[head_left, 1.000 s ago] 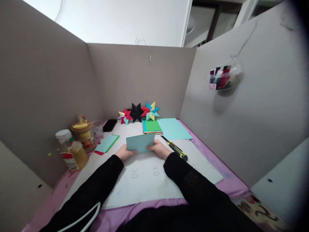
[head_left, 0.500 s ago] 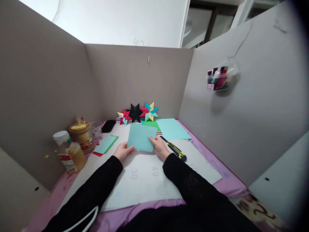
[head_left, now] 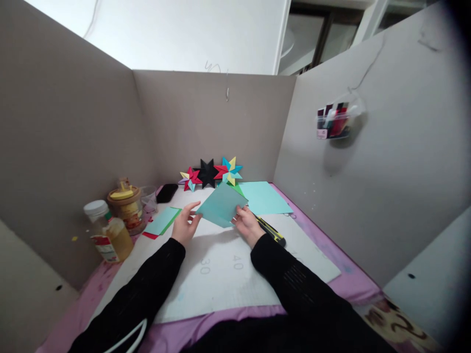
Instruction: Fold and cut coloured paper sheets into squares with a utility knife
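Observation:
A light blue-green sheet of paper (head_left: 222,205) is held above the white mat, turned so that one corner points left. My right hand (head_left: 248,224) grips its right side, thumb on the near face and fingers partly hidden behind. At the left corner is my left hand (head_left: 185,224), the index finger raised and the other fingertips at the paper's tip. Just right of my right hand lies a black and yellow utility knife (head_left: 271,231), partly covered by that hand.
Folded paper stars (head_left: 207,172) stand at the back. A larger blue-green sheet (head_left: 265,197) lies back right; small coloured papers (head_left: 164,221) lie left. A phone (head_left: 167,192), a glue bottle (head_left: 112,239) and a lidded jar (head_left: 126,208) line the left side. Grey panels (head_left: 213,117) surround the table.
The paper has turned from nearly square-on to cornerwise and tilted. My left hand has shifted from its lower edge to the left corner, and my right fingers have moved along the right side.

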{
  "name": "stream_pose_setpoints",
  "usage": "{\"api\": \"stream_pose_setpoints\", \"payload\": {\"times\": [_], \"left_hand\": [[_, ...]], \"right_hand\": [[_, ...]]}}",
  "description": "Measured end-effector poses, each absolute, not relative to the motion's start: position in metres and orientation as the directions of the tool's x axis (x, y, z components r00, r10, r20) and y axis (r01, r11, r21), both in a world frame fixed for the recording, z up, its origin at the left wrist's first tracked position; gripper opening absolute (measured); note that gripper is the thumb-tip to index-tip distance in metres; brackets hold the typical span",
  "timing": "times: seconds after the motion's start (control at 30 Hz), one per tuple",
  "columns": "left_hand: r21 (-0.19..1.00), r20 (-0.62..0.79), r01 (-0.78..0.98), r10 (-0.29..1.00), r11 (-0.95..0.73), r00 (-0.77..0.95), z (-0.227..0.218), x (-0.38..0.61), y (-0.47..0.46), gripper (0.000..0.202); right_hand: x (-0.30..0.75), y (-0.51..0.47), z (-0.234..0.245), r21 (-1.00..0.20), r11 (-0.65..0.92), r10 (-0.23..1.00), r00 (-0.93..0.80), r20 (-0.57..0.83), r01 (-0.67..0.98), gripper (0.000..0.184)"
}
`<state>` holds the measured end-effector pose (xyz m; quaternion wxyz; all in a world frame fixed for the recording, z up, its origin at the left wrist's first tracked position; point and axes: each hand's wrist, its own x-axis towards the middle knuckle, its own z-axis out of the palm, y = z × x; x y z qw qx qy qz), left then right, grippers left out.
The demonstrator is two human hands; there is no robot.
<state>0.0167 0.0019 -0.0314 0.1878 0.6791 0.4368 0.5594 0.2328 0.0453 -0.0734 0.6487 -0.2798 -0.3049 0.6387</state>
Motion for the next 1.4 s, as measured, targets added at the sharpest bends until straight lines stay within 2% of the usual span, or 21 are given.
{"api": "stream_pose_setpoints", "payload": {"times": [0.17, 0.3, 0.4, 0.5, 0.67, 0.8, 0.93, 1.03, 1.13, 1.2, 1.23, 1.33, 1.4], "left_hand": [[0.636, 0.657, 0.446, 0.745, -0.63, 0.115, -0.03, 0.016, -0.001, 0.017], [0.615, 0.658, 0.508, 0.747, -0.603, 0.09, -0.028, 0.012, 0.004, 0.014], [0.603, 0.672, 0.526, 0.737, -0.6, 0.07, -0.02, 0.01, 0.004, 0.014], [0.624, 0.677, 0.493, 0.734, -0.606, 0.045, -0.01, 0.011, 0.0, 0.014], [0.672, 0.677, 0.427, 0.736, -0.605, -0.023, 0.002, 0.009, -0.004, 0.015], [0.725, 0.643, 0.377, 0.763, -0.577, -0.067, 0.009, 0.003, -0.001, 0.016], [0.767, 0.571, 0.393, 0.819, -0.507, -0.058, 0.024, -0.011, -0.001, 0.02], [0.806, 0.493, 0.429, 0.864, -0.409, -0.104, 0.031, -0.024, 0.002, 0.021], [0.895, 0.391, 0.314, 0.895, -0.317, -0.214, 0.022, -0.035, 0.011, 0.024], [0.952, 0.274, 0.214, 0.921, -0.219, -0.278, 0.006, -0.039, 0.02, 0.033], [0.972, 0.192, 0.187, 0.941, -0.143, -0.279, -0.002, -0.041, 0.024, 0.038], [0.973, -0.015, 0.226, 0.987, 0.052, -0.16, -0.017, -0.048, 0.03, 0.038], [0.957, -0.035, 0.286, 0.999, 0.044, -0.036, -0.011, -0.055, 0.027, 0.029]], "right_hand": [[0.235, 0.046, -0.074, -0.719, -0.008, 1.0, -0.017, 0.006, -0.695, 0.024], [0.234, 0.044, -0.073, -0.648, -0.022, 1.0, -0.024, -0.007, -0.761, 0.023], [0.232, 0.044, -0.075, -0.65, -0.039, 0.999, -0.044, -0.009, -0.759, 0.022], [0.231, 0.045, -0.076, -0.685, -0.035, 0.999, -0.041, -0.008, -0.727, 0.02], [0.233, 0.046, -0.078, -0.652, -0.043, 0.999, -0.048, -0.01, -0.757, 0.022], [0.232, 0.05, -0.083, -0.683, -0.023, 0.999, -0.034, 0.004, -0.73, 0.025], [0.233, 0.056, -0.089, -0.761, 0.033, 0.998, -0.013, 0.054, -0.648, 0.027], [0.244, 0.06, -0.082, -0.83, 0.16, 0.984, 0.149, 0.094, -0.535, 0.024], [0.265, 0.062, -0.066, -0.866, 0.421, 0.852, 0.445, 0.275, -0.27, 0.022], [0.281, 0.063, -0.056, -0.834, 0.546, 0.723, 0.547, 0.422, -0.079, 0.024], [0.288, 0.063, -0.052, -0.82, 0.571, 0.685, 0.575, 0.448, -0.041, 0.026], [0.302, 0.068, -0.051, -0.828, 0.559, 0.648, 0.642, 0.41, -0.035, 0.03], [0.307, 0.072, -0.057, -0.852, 0.524, 0.636, 0.672, 0.381, -0.013, 0.03]]}}
